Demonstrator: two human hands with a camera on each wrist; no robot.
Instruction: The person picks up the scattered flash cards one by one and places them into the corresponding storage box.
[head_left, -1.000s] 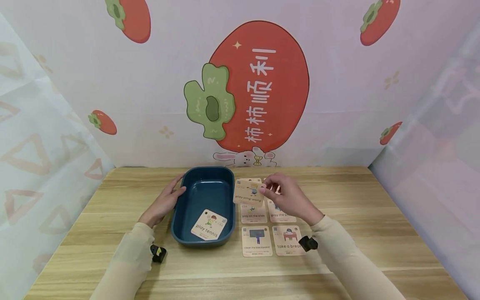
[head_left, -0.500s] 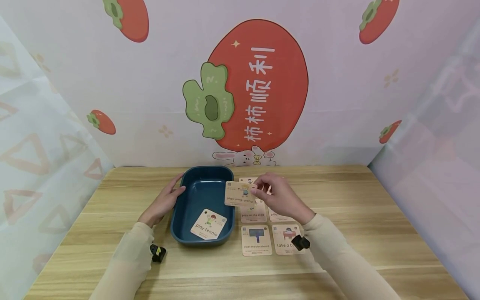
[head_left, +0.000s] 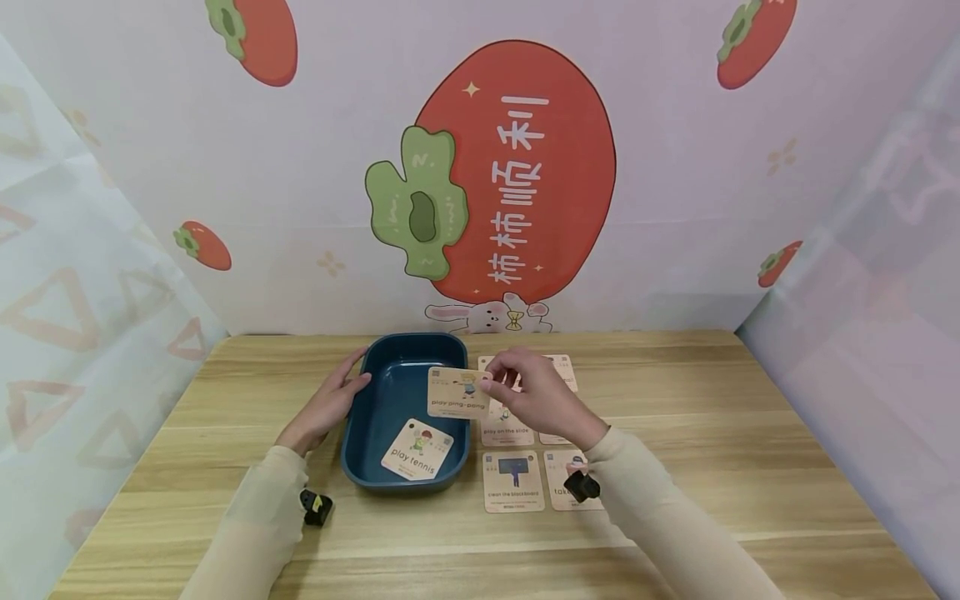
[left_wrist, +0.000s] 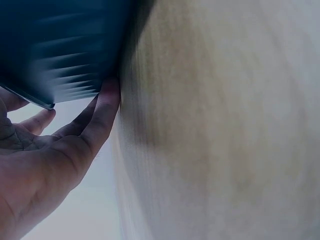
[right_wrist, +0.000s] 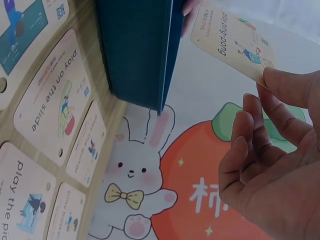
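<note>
The fingers of the right hand [head_left: 538,396] pinch the edge of a cream, round-cornered "play ping-pong" card [head_left: 453,398] above the dark-blue rectangular tray [head_left: 384,404]; the left hand [head_left: 328,410] touches the tray with fairly straight fingers. The card looks light, stiff, perhaps bendable; an edge pinch should suit.

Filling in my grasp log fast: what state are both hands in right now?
Left hand: open, touching the dark-blue, rounded rectangular tray.
Right hand: closed, pinching the beige, round-cornered "play ping-pong" card.
</note>
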